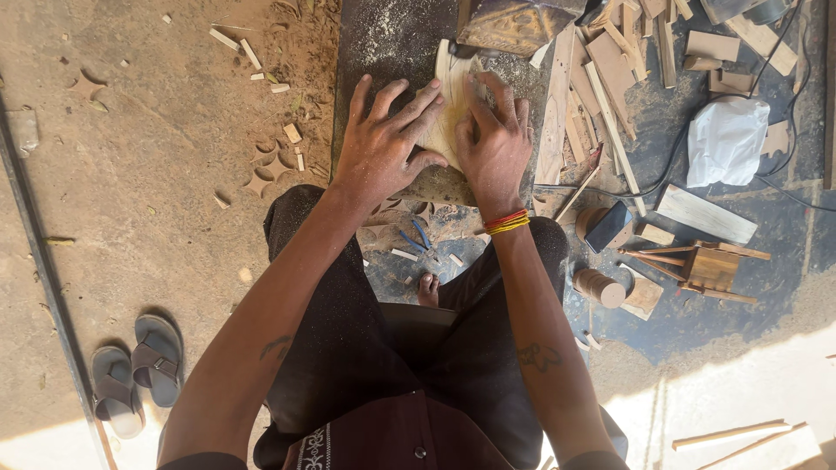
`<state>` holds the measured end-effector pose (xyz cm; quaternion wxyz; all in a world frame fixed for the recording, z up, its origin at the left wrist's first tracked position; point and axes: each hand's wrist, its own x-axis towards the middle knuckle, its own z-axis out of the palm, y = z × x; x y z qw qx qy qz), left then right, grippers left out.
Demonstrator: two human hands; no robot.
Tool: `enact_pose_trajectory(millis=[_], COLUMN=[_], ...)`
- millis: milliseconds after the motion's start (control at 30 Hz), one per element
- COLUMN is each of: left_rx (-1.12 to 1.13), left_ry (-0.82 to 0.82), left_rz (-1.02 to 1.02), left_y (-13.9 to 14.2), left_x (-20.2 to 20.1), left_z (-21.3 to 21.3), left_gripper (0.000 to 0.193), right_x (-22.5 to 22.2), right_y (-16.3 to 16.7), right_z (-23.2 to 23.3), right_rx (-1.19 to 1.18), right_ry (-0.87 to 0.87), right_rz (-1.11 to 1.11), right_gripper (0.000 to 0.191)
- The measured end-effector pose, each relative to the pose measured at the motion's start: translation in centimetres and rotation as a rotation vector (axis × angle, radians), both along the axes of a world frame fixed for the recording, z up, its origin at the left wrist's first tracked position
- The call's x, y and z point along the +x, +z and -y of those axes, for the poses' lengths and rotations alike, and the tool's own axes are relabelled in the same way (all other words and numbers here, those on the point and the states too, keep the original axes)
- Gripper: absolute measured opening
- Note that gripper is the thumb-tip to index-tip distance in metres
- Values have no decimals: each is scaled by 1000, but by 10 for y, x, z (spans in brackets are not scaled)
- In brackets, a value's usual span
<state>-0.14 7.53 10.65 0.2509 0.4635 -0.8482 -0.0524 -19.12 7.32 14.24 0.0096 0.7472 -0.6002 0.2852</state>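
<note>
Both my hands press on a pale, flat carved wooden piece (450, 96) that lies on a dark, sawdust-covered work block (392, 43) in front of me. My left hand (383, 144) lies spread on the piece's left side, fingers apart. My right hand (492, 135) grips its right side, fingers curled over the top. Red and yellow thread bands (507, 223) circle my right wrist. I sit with my knees apart in dark trousers, one bare foot (428, 290) showing between them.
Wood offcuts and slats (601, 78) are piled to the right, with a white plastic bag (725, 141), black cables, round wooden pieces (599, 285) and a small wooden frame (710, 265). Grey sandals (139, 370) lie on the dirt floor at left, amid scattered star-shaped scraps (266, 170).
</note>
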Motion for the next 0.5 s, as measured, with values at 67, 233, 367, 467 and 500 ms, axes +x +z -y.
enact_pose_trajectory(millis=[67,233,367,467,500], left_rx=[-2,9,12,15,16], left_ry=[-3,-11,-14,-12,-14], left_rz=[-6,28,28,6,0], left_y=[0,0,-1,-1,-1], left_x=[0,3,4,4,4], left_z=[1,5,7,7,8], left_gripper=[84,81,81,80,80], right_x=[0,1,2,3,3], right_y=[-1,-5,-8,-8,-8], right_z=[0,2,2,3,3], right_rx=[-33,4,-48,30,13], right_ry=[20,-29,-33,-49,-48], right_rz=[0,-3,-29,18,4], right_gripper=[45,42,41,42,43])
